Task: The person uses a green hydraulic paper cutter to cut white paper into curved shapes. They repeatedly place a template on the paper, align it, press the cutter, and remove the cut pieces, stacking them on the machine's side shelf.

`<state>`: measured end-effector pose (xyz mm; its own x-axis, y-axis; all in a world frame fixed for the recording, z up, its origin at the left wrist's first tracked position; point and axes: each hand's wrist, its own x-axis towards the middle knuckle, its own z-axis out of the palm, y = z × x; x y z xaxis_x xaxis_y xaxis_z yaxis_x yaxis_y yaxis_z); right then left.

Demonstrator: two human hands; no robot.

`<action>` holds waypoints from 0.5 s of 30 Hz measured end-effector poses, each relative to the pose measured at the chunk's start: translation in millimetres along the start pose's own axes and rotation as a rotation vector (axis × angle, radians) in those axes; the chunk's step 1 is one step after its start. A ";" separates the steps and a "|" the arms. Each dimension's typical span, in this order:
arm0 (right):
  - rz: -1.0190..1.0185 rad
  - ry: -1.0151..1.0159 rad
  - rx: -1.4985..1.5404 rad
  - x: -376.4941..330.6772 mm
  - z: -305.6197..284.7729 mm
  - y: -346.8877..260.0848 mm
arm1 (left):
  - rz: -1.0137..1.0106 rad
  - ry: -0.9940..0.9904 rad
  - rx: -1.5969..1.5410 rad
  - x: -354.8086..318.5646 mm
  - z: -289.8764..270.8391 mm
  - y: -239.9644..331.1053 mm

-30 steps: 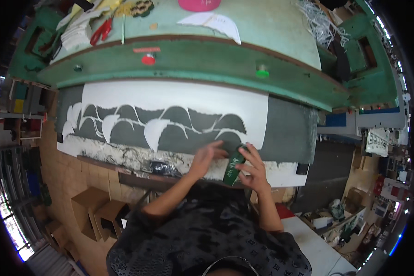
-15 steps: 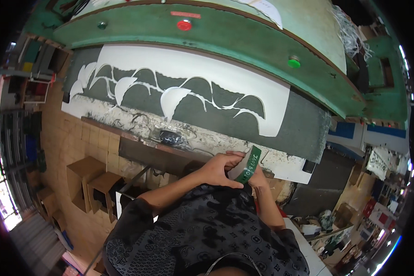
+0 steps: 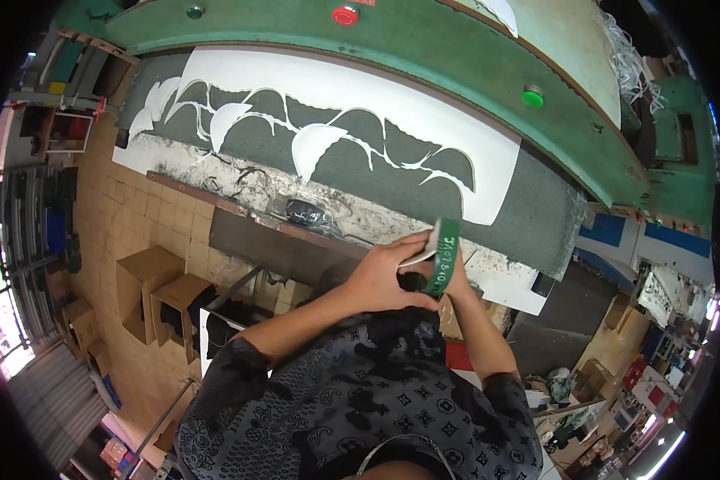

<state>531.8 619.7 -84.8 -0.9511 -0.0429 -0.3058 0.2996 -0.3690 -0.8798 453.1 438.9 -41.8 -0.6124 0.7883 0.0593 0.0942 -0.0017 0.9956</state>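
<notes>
In front of my chest, both hands hold a green-walled cutting die (image 3: 446, 254), a curved band with white handwritten marks on its outer side. My left hand (image 3: 378, 274) grips it from the left, thumb on the lower edge and fingers over the far side. Behind its right end is my right hand (image 3: 459, 280), its fingers mostly hidden by the die. A thin white piece (image 3: 421, 254) stands out at the die's opening, against the left fingers. Beyond, a white sheet (image 3: 336, 76) with scalloped cut-outs lies on a dark grey board (image 3: 532, 196). Loose white leaf-shaped pieces (image 3: 318, 146) rest there.
A green machine beam (image 3: 432, 48) with a red button (image 3: 346, 15) and a green button (image 3: 533, 97) spans the far side. On the worn pale ledge (image 3: 360, 216) sits a small dark packet (image 3: 306, 212). Cardboard boxes (image 3: 152, 276) stand on the floor at left.
The die and both hands have come up a little in the view. A gap now shows between the white piece and the die's wall. The whole view has shifted slightly.
</notes>
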 end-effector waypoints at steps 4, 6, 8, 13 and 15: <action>0.179 -0.162 -0.136 -8.4 -6.1 -23.1 | -0.262 -0.129 -0.077 -10.8 -29.4 5.7; 0.139 -0.176 -0.290 -10.3 -6.0 -28.3 | -0.247 -0.066 0.244 -14.5 -44.8 -5.7; 0.221 -0.146 -0.057 -19.9 -12.8 -19.8 | -0.013 0.235 0.697 -10.1 -78.3 -20.1; 0.299 -0.071 -0.980 -24.7 -68.9 -1.6 | -0.291 0.611 0.761 18.8 -214.0 -107.5; 0.156 -0.082 -1.407 -5.2 -68.9 8.8 | -0.251 0.594 0.933 28.1 -211.7 -165.6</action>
<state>544.5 680.6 -116.0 -0.8886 -0.0678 -0.4536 0.1776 0.8610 -0.4766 254.1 331.1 -189.5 -0.9485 0.2847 0.1390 0.3126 0.7706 0.5554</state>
